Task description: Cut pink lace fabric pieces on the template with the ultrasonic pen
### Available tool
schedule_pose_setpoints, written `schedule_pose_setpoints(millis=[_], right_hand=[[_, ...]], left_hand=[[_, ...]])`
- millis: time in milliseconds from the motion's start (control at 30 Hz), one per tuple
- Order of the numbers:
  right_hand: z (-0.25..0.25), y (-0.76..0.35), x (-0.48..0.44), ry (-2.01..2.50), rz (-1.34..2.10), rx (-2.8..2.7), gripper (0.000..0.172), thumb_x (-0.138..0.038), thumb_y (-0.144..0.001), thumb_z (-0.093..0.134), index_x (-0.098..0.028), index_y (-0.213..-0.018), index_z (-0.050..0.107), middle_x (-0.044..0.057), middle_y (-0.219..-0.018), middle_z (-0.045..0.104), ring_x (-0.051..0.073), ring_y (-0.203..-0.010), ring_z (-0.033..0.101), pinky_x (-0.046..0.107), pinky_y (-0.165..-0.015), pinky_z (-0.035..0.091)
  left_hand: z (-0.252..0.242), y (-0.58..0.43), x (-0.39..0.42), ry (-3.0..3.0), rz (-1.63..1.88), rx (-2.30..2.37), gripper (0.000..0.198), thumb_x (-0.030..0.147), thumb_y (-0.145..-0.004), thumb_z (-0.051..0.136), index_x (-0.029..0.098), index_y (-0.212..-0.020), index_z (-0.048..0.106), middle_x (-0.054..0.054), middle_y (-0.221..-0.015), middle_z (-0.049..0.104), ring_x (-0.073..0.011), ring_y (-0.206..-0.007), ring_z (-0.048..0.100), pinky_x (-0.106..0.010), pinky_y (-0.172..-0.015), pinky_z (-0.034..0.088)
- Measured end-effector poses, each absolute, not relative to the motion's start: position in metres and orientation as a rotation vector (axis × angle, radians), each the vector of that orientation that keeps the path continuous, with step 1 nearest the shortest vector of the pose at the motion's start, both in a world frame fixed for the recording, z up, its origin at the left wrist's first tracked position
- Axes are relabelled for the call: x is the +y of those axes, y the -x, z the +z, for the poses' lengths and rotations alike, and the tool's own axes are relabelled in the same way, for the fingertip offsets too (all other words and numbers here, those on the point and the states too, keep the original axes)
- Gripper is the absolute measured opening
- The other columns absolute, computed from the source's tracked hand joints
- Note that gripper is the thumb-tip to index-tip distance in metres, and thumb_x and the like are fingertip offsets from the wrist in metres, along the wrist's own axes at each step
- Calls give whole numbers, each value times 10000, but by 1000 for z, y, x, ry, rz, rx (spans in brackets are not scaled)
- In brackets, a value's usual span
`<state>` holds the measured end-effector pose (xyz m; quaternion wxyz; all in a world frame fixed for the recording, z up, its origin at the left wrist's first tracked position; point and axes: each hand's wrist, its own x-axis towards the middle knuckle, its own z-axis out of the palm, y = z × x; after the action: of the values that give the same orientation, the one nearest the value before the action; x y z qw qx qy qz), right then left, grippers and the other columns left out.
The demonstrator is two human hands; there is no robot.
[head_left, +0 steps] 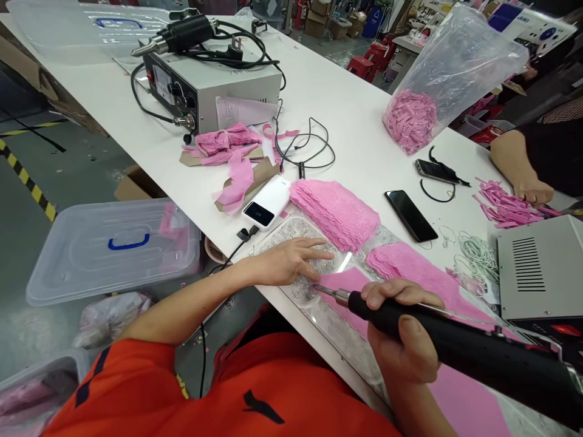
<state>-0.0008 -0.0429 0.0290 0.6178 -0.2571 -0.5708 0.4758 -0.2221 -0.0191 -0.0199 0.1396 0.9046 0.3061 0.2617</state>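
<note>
My right hand (405,340) is wrapped round a thick black handpiece with a metal tip (455,346). Its thin point reaches the left corner of a pink fabric sheet (348,282). Close to that point, my left hand (294,261) lies with its fingers stretched out over a clear patterned plate (296,230); one fingertip is at the fabric's corner. Beyond the fingers is a stack of cut pink fabric pieces (334,212). A second pink pile (405,264) lies to its right, partly behind my right hand. More pink sheet (469,400) shows under the handpiece.
A white power bank (268,203) with cables stands behind my left hand. Further back is a control box (237,91) carrying another handpiece (182,35). A phone (410,215), a grey box (542,267), a bag of pink strips (412,121) and another person's hand (532,188) are at the right.
</note>
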Motion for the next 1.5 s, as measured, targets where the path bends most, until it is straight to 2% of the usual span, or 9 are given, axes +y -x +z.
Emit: schedule_pose_setpoints(millis=[300,433,600,833,1067,1500], right_hand=[[29,4,-41,537,1067,-1403,62,-223,-838,576,-206,-891,602,-14,-835,581,115,-656,597,323,-640,542],[34,-4,-35,549,1041,-1342,95,-235,-809,591,-202,-896,615,-7,-835,592,113,-627,586,332,-620,534],[40,-29,-14,661,839,-1212,106,-210,-742,576,-192,-833,627,1,-815,607,116,-602,579,348,-629,517],[29,-40,3,758,794,-1086,79,-209,-728,591,-206,-804,610,-20,-820,588,111,-609,590,339,-666,504],[26,-41,4,749,832,-1095,84,-217,-735,594,-208,-816,614,-15,-835,596,115,-612,592,334,-645,505],[24,-39,8,752,815,-1110,87,-232,-724,613,-211,-808,616,-16,-815,601,111,-594,589,335,-635,516]], left_hand=[[-19,223,-20,-2632,777,903,517,-101,-682,464,217,-955,766,-47,-1420,550,-292,-1416,383,-461,-1098,430],[-21,225,-22,-2630,804,904,549,-100,-682,446,225,-1003,750,-35,-1404,567,-281,-1407,398,-466,-1091,440],[-15,214,-26,-2650,932,902,412,-4,-842,442,169,-1129,681,-80,-1321,631,-262,-1330,499,-455,-1069,460],[-11,174,-29,-2743,834,874,274,244,-996,458,185,-1197,636,-53,-1312,636,-264,-1342,473,-485,-1170,297],[-22,167,-25,-2788,707,973,302,364,-981,517,211,-1223,615,-69,-1396,565,-294,-1381,413,-540,-1192,205],[-21,167,-25,-2793,689,970,296,351,-957,554,195,-1202,612,-106,-1397,552,-330,-1366,421,-585,-1158,263]])
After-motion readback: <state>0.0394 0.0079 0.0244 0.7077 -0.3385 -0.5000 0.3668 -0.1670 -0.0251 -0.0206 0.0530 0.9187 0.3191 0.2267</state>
